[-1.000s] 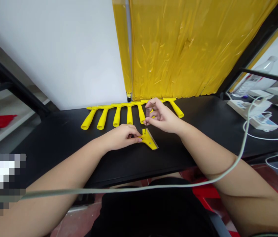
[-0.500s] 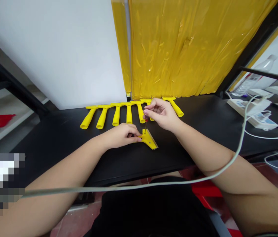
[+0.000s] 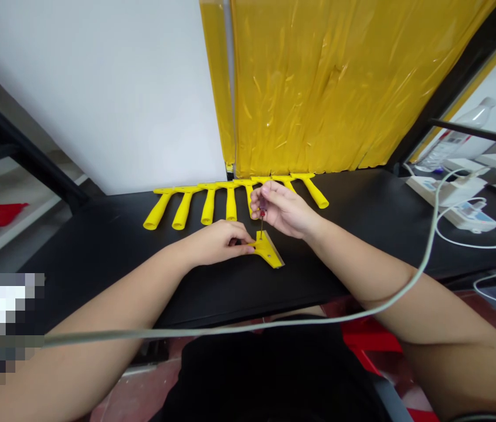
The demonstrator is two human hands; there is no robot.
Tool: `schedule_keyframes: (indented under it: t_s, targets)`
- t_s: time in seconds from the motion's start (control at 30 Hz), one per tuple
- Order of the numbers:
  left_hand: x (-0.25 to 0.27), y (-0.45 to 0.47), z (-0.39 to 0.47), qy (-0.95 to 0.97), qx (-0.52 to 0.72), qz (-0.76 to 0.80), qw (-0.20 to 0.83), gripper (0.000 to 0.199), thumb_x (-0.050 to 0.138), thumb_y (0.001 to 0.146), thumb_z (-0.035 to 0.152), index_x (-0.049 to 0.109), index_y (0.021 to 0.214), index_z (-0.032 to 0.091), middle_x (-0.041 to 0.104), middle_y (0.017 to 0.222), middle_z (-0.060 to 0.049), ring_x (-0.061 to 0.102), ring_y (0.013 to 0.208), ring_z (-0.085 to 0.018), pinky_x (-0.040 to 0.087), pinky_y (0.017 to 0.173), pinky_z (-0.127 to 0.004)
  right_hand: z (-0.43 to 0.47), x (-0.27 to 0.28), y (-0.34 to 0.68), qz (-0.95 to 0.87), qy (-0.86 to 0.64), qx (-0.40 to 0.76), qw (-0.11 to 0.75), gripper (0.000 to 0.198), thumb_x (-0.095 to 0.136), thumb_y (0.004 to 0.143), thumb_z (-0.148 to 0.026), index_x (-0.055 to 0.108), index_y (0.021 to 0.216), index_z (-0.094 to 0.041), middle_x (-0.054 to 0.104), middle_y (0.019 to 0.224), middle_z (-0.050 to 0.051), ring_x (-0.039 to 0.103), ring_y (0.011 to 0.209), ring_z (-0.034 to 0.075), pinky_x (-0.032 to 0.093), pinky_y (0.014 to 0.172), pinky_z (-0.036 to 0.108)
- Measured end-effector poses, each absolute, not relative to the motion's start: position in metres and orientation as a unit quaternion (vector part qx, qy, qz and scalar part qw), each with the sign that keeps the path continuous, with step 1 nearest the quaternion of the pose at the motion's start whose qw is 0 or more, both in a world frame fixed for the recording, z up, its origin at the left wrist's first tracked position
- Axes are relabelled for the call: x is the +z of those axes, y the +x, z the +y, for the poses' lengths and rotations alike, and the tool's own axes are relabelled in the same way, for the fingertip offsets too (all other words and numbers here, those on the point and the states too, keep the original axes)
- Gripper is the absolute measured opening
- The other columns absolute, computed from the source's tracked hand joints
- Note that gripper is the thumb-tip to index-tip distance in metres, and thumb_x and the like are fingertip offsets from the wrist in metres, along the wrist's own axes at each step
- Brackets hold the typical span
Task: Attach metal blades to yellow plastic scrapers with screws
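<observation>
1. Left grip (image 3: 226,241) pinches the yellow scraper (image 3: 266,252) near its neck; the blade end juts out just right of it, over the counter (image 3: 195,296).
2. Right grip (image 3: 286,210), above, holds the screwdriver (image 3: 262,215) in curled fingers; a tilted shaft could slip and skid toward the left grip.
3. Because the left pinch looks light, twisting might swivel the scraper.

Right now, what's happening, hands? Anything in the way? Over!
Left fingers gripping yellow scraper. Right fingers holding small screwdriver, tip at scraper. Pale cable crosses lower view, clear of scraper.
</observation>
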State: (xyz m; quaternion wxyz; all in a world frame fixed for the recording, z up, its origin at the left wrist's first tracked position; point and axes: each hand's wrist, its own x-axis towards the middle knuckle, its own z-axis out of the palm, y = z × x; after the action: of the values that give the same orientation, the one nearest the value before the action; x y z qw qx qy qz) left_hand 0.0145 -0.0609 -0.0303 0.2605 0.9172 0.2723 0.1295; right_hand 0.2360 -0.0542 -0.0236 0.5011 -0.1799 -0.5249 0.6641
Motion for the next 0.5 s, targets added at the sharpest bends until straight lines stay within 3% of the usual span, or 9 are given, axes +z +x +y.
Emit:
schedule_keyframes:
  t_s: [0.07, 0.23, 0.3, 0.4, 0.5]
  targets:
    - [-0.0296, 0.0146, -0.0611, 0.919, 0.128, 0.271, 0.256, 0.03, 0.07, 0.099, 0.046, 0.083, 0.107, 0.021, 0.077, 0.098, -0.008, 0.065, 0.074, -0.016, 0.049, 0.07, -0.029, -0.0518, -0.0239, 0.238, -0.524, -0.189, 0.671, 0.49, 0.038, 0.081, 0.09, -0.05, 0.054, 0.088, -0.023, 0.058, 0.082, -0.002, 0.058, 0.075, 0.015, 0.059, 0.075, 0.035]
    - [-0.028, 0.0152, -0.0624, 0.92, 0.126, 0.272, 0.251, 0.029, 0.07, 0.1, 0.045, 0.083, 0.105, 0.02, 0.076, 0.097, -0.007, 0.065, 0.075, -0.016, 0.049, 0.07, -0.028, -0.0545, -0.0244, 0.2344, -0.477, -0.171, 0.709, 0.49, 0.035, 0.072, 0.098, -0.056, 0.054, 0.094, -0.026, 0.036, 0.059, -0.011, 0.03, 0.049, 0.01, 0.052, 0.063, 0.029]
    - [-0.0271, 0.0156, -0.0635, 0.922, 0.126, 0.269, 0.247, 0.028, 0.069, 0.1, 0.043, 0.083, 0.105, 0.019, 0.076, 0.097, -0.007, 0.065, 0.075, -0.015, 0.049, 0.07, -0.028, -0.0562, -0.0245, 0.2323, -0.466, -0.164, 0.705, 0.509, 0.035, 0.076, 0.097, -0.05, 0.051, 0.092, -0.026, 0.041, 0.062, -0.011, 0.034, 0.052, 0.009, 0.051, 0.064, 0.027]
    - [-0.0259, 0.0162, -0.0652, 0.927, 0.126, 0.261, 0.237, 0.026, 0.069, 0.101, 0.04, 0.082, 0.107, 0.018, 0.076, 0.098, -0.007, 0.066, 0.078, -0.015, 0.05, 0.074, -0.027, -0.0565, -0.0236, 0.2323, -0.467, -0.164, 0.697, 0.518, 0.033, 0.077, 0.097, -0.041, 0.051, 0.087, -0.023, 0.058, 0.079, -0.005, 0.055, 0.068, 0.011, 0.054, 0.07, 0.028]
    - [-0.0254, 0.0165, -0.0661, 0.931, 0.125, 0.258, 0.225, 0.024, 0.069, 0.101, 0.038, 0.081, 0.107, 0.018, 0.076, 0.099, -0.007, 0.067, 0.081, -0.016, 0.05, 0.075, -0.027, -0.0568, -0.0222, 0.2332, -0.461, -0.172, 0.708, 0.506, 0.032, 0.069, 0.102, -0.044, 0.055, 0.085, -0.021, 0.055, 0.072, -0.004, 0.052, 0.064, 0.011, 0.054, 0.071, 0.029]
